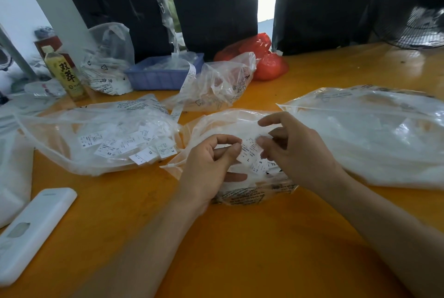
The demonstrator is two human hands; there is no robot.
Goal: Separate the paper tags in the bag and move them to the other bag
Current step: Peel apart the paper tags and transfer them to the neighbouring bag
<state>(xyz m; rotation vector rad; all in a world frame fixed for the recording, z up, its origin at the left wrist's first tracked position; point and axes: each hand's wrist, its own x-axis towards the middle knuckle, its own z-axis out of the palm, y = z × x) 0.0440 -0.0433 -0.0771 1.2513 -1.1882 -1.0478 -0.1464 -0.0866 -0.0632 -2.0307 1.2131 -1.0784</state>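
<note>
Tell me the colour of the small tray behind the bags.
The tray is blue, seen in the head view.

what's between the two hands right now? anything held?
Head view: a strip of paper tags, pinched between the left hand and the right hand, above the open clear bag on the table.

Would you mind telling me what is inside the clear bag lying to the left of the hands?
The left clear bag holds loose white paper tags; XS, L, XL and M sizes are readable. Tags buried beneath the top layer are covered, so their count is unclear.
</note>
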